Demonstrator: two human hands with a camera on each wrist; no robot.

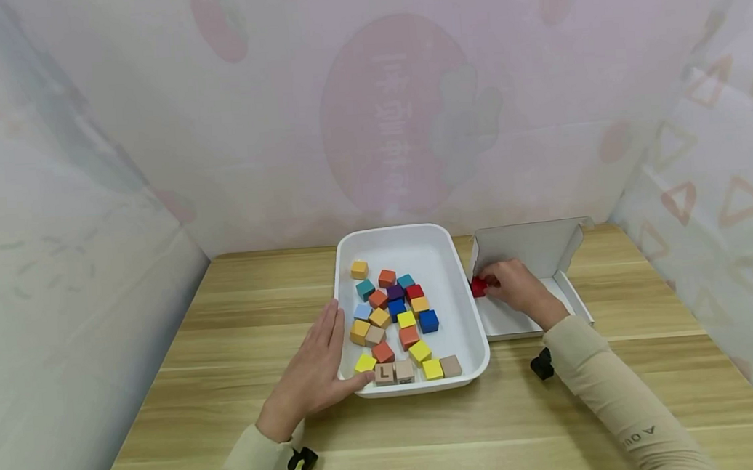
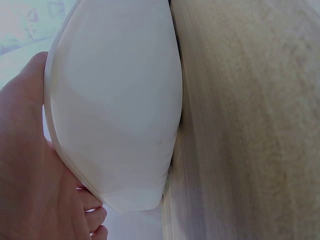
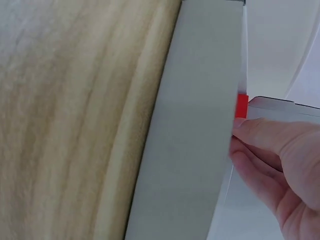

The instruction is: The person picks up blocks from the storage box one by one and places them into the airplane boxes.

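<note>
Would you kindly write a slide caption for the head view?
Right hand pinches a red block inside the white box; left hand steadies the tray.

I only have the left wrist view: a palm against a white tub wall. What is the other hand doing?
Observer: The right hand pinches a red cube inside an open white box.
Operator: Where is that box?
Observer: On the table, just right of the tub.
Operator: Anything in the tub?
Observer: Many coloured cubes; one near the front shows an L.
Operator: Is my left hand gripping the tub?
Observer: No, the left hand lies flat against its left wall.
</note>
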